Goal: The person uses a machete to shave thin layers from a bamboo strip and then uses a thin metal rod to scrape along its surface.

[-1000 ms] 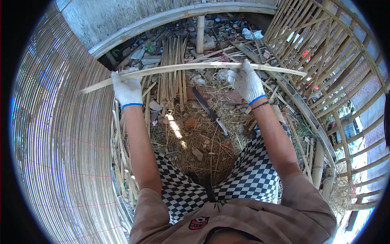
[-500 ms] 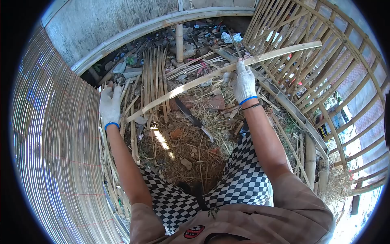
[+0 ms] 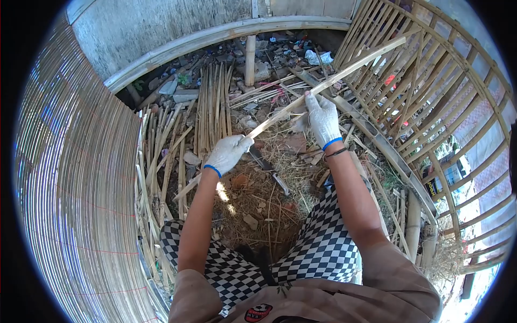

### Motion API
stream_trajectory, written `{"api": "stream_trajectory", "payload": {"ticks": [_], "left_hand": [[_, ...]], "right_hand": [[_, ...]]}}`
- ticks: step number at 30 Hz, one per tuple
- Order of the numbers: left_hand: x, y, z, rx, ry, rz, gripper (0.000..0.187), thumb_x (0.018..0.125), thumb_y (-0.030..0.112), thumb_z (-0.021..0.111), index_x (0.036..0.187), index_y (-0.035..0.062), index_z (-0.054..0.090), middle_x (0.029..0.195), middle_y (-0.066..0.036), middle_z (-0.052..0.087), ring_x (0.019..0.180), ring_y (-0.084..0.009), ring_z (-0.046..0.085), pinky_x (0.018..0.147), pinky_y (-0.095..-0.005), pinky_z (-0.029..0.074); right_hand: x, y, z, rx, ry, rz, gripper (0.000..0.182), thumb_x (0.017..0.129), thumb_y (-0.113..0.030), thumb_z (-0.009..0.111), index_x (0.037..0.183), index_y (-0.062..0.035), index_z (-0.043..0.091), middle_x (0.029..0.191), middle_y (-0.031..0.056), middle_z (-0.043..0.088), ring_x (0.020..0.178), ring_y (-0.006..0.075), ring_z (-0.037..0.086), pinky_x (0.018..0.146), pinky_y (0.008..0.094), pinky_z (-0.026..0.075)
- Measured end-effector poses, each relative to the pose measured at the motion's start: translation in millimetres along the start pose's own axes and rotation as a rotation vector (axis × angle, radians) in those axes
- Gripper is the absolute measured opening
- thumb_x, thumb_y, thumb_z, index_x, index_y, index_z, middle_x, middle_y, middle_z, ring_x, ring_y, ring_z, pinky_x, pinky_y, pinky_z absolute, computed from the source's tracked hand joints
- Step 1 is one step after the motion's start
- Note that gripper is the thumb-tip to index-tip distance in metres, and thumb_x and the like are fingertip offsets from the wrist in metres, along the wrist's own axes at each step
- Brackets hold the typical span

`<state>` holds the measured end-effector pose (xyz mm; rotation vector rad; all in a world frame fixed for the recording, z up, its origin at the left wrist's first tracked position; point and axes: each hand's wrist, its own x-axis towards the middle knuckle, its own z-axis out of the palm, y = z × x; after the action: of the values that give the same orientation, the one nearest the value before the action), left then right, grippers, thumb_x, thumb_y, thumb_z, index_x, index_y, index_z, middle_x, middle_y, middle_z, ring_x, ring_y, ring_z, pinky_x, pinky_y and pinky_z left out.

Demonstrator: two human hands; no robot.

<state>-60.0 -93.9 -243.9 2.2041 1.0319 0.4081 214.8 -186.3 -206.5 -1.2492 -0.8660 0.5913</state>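
A long pale bamboo strip runs diagonally in front of me, its far end up at the right, over the slatted frame. My left hand, in a white glove with a blue cuff, is closed around its lower part; a short end shows below the wrist. My right hand, gloved the same way, grips the strip near its middle with the thumb along it. Beneath the strip, a knife with a dark blade lies on the straw-covered ground between the hands.
Bamboo strips lie in a bundle beyond my left hand. A slatted bamboo screen stands at left, a curved bamboo lattice at right. An upright post stands before the wall amid rubble. A metal channel lies right.
My left hand, open and off the strip before, has moved right and closed on it. The strip is now tilted more steeply, its far end higher. The view has shifted slightly.
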Motion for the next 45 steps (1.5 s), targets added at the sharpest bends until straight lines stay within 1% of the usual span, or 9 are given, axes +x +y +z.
{"api": "stream_trajectory", "payload": {"ticks": [4, 11, 17, 23, 26, 36, 39, 43, 45], "left_hand": [[-5, 5, 5, 0.100, 0.275, 0.181, 0.051, 0.104, 0.053, 0.050, 0.101, 0.0047, 0.067, 0.086, -0.022, 0.064, 0.084, -0.0431, 0.063, 0.078, -0.0498, 0.049], [-8, 15, 10, 0.104, 0.363, 0.190, 0.033, 0.100, 0.037, 0.063, 0.106, 0.0048, 0.067, 0.091, -0.020, 0.066, 0.087, -0.0408, 0.065, 0.077, -0.0476, 0.050], [-6, 13, 8, 0.085, 0.436, 0.198, 0.036, 0.095, 0.040, 0.070, 0.104, 0.0052, 0.066, 0.087, -0.019, 0.064, 0.084, -0.0398, 0.064, 0.075, -0.0461, 0.049], [-6, 9, 5, -0.025, 0.413, 0.087, 0.034, 0.095, 0.037, 0.072, 0.103, 0.0047, 0.065, 0.081, -0.019, 0.063, 0.076, -0.0365, 0.063, 0.073, -0.0431, 0.049], [-10, 16, 3, -0.043, 0.445, 0.095, 0.030, 0.095, 0.030, 0.073, 0.102, 0.0023, 0.064, 0.079, -0.009, 0.055, 0.074, -0.0164, 0.050, 0.072, -0.0337, 0.046], [-10, 12, -7, -0.133, 0.552, 0.141, 0.031, 0.097, 0.030, 0.072, 0.102, 0.0005, 0.064, 0.080, -0.008, 0.053, 0.075, -0.0151, 0.048, 0.073, -0.0324, 0.046], [-14, 17, -13, -0.138, 0.549, 0.112, 0.031, 0.097, 0.030, 0.072, 0.099, 0.0003, 0.065, 0.077, -0.007, 0.052, 0.075, -0.0144, 0.047, 0.072, -0.0323, 0.046], [-11, 6, -22, -0.063, 0.550, 0.121, 0.040, 0.093, 0.041, 0.074, 0.098, 0.0023, 0.067, 0.077, -0.015, 0.058, 0.068, -0.0270, 0.051, 0.069, -0.0384, 0.048], [-16, 11, -29, 0.005, 0.496, 0.104, 0.034, 0.094, 0.033, 0.074, 0.094, 0.0005, 0.066, 0.075, -0.009, 0.054, 0.071, -0.0176, 0.048, 0.069, -0.0344, 0.045]], "right_hand": [[-9, -19, -4, -0.012, 0.024, 0.081, 0.035, 0.107, -0.033, 0.059, 0.092, -0.0025, 0.066, 0.068, 0.0076, 0.068, 0.050, 0.0155, 0.064, 0.043, 0.0287, 0.049], [2, -6, -9, 0.158, -0.019, 0.022, 0.030, 0.106, -0.027, 0.061, 0.088, -0.0038, 0.066, 0.071, 0.0079, 0.069, 0.052, 0.0156, 0.064, 0.043, 0.0282, 0.048], [-1, -8, -10, 0.169, -0.032, -0.043, 0.026, 0.104, -0.019, 0.061, 0.083, -0.0048, 0.068, 0.068, 0.0056, 0.069, 0.053, 0.0132, 0.063, 0.047, 0.0282, 0.047], [2, 0, -10, 0.121, -0.059, -0.044, 0.027, 0.105, -0.024, 0.063, 0.087, -0.0053, 0.068, 0.072, 0.0071, 0.070, 0.053, 0.0146, 0.065, 0.043, 0.0270, 0.047], [-2, -5, -8, 0.128, -0.062, -0.029, 0.027, 0.105, -0.025, 0.063, 0.086, -0.0057, 0.068, 0.071, 0.0067, 0.069, 0.052, 0.0144, 0.064, 0.043, 0.0277, 0.047], [-2, -7, -10, 0.127, -0.096, 0.003, 0.038, 0.107, -0.032, 0.059, 0.079, -0.0073, 0.065, 0.065, 0.0073, 0.066, 0.050, 0.0166, 0.062, 0.044, 0.0291, 0.047], [-8, -13, -5, 0.145, -0.030, 0.040, 0.032, 0.102, -0.034, 0.068, 0.084, -0.0080, 0.065, 0.073, 0.0075, 0.069, 0.053, 0.0161, 0.063, 0.045, 0.0285, 0.046], [-6, -16, -4, 0.168, -0.038, 0.014, 0.030, 0.099, -0.034, 0.072, 0.104, -0.0048, 0.065, 0.086, 0.0085, 0.072, 0.057, 0.0149, 0.065, 0.048, 0.0275, 0.047], [-6, -16, -3, 0.167, -0.052, -0.034, 0.040, 0.099, -0.035, 0.072, 0.120, -0.0016, 0.063, 0.094, 0.0096, 0.074, 0.058, 0.0139, 0.065, 0.050, 0.0272, 0.049]]}}
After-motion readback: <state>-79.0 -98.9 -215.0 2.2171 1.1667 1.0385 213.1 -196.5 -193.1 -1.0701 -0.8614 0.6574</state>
